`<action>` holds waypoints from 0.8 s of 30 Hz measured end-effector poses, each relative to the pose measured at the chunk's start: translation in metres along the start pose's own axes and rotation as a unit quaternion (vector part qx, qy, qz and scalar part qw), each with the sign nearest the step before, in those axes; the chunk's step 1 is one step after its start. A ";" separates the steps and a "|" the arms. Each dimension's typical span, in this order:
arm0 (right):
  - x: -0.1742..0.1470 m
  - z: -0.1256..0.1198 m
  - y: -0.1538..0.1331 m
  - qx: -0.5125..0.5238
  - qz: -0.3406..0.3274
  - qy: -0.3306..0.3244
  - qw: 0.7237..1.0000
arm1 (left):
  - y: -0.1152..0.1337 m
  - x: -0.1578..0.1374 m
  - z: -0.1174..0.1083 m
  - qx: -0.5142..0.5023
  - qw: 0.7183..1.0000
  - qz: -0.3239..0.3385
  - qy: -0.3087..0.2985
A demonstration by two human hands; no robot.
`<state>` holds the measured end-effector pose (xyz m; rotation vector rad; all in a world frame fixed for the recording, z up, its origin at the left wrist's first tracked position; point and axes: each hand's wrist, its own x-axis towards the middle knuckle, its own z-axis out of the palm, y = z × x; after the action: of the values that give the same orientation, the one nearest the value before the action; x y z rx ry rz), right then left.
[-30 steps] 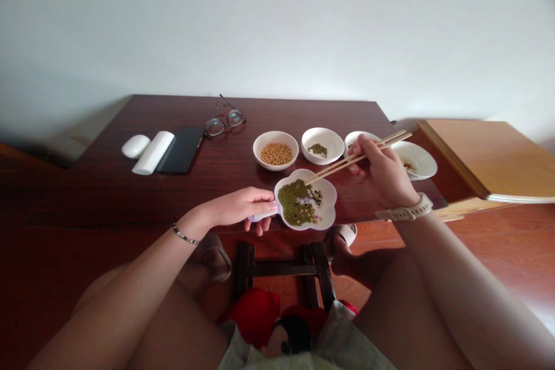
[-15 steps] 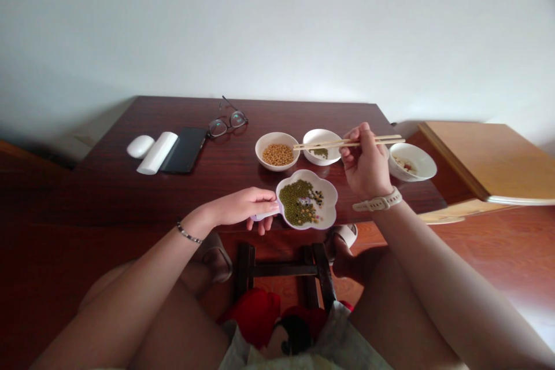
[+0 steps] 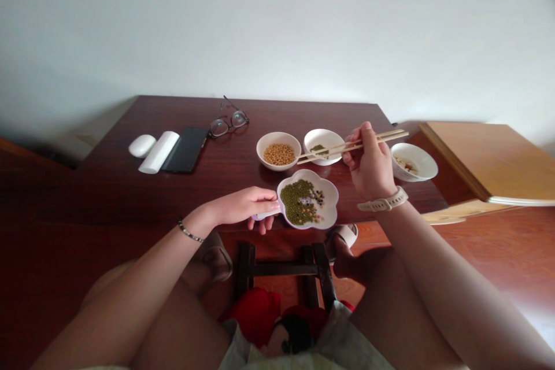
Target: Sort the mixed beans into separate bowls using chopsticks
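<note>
My left hand (image 3: 247, 208) grips the short handle of a white flower-shaped dish (image 3: 330, 199) at the table's front edge. Green mung beans (image 3: 297, 199) fill its left part, with some dark and tan beans at the right. My right hand (image 3: 370, 159) holds a pair of wooden chopsticks (image 3: 392, 134) pointing left. Their tips hover by the rim of a white bowl of soybeans (image 3: 278, 166), and nothing shows between them. Behind the chopsticks stands a white bowl (image 3: 332, 136) with a few green beans. A third white bowl (image 3: 427, 165), right of my right hand, holds pale and reddish pieces.
On the dark wooden table (image 3: 182, 110) lie glasses (image 3: 229, 123), a black tablet-like slab (image 3: 186, 150), a white cylinder-like case (image 3: 159, 152) and a rounded white object (image 3: 142, 145). A light wooden cabinet (image 3: 498, 156) stands at the right. A pale wall rises behind.
The chopstick tips have dropped and moved slightly right, from beside the soybean bowl's rim to its lower right. My right hand shifted a little right. My left hand and the dish stay nearly still.
</note>
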<state>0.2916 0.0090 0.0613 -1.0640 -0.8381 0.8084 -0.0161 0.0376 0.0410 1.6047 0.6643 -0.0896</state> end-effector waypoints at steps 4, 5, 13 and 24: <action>-0.003 -0.014 -0.011 -0.088 -0.020 -0.023 0.996 | 0.001 0.000 0.000 -0.003 1.000 -0.006 0.000; -0.005 -0.018 -0.014 -0.115 -0.022 -0.032 0.993 | 0.001 0.000 0.000 -0.003 1.000 -0.007 0.000; -0.017 -0.040 -0.029 -0.273 -0.023 -0.124 0.954 | 0.004 -0.001 0.000 -0.002 1.000 -0.010 0.001; -0.027 -0.048 -0.021 -0.281 -0.007 -0.154 0.947 | 0.000 0.001 -0.003 -0.009 1.000 -0.017 -0.004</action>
<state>0.3252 -0.0394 0.0641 -1.4468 -1.3953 0.7501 -0.0160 0.0413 0.0413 1.5762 0.6848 -0.1140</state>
